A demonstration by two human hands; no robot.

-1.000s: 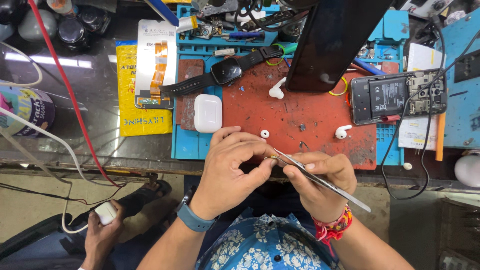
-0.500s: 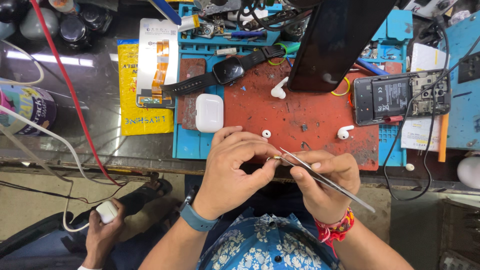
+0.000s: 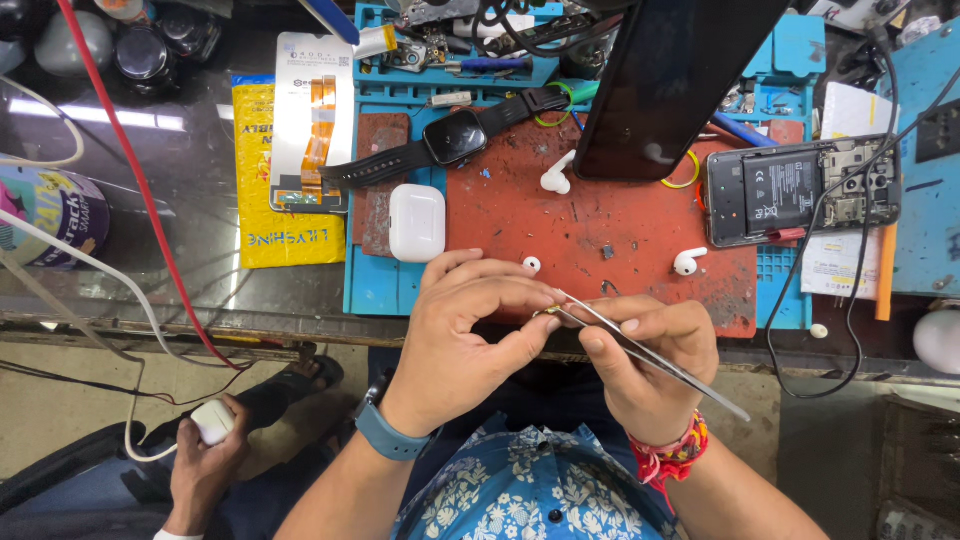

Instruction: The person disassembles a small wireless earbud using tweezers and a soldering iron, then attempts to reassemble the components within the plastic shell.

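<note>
Tweezers met a tiny part at the bench edge.
The left hand (image 3: 468,335) pinched a small part (image 3: 545,312) between thumb and curled fingers; the right hand (image 3: 650,365) gripped tweezers (image 3: 640,350), tips touching it, above the red mat (image 3: 600,230), near an earbud (image 3: 532,265) and white case (image 3: 417,222).

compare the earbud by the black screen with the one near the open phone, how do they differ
The earbud by the black screen lies at the far side of the red mat, its stem pointing away from the person. The earbud near the open phone lies nearer the person, its stem pointing right toward the phone. The first almost touches the screen; the second lies apart from everything. Both are white, stemmed and lie loose on the mat.
</note>
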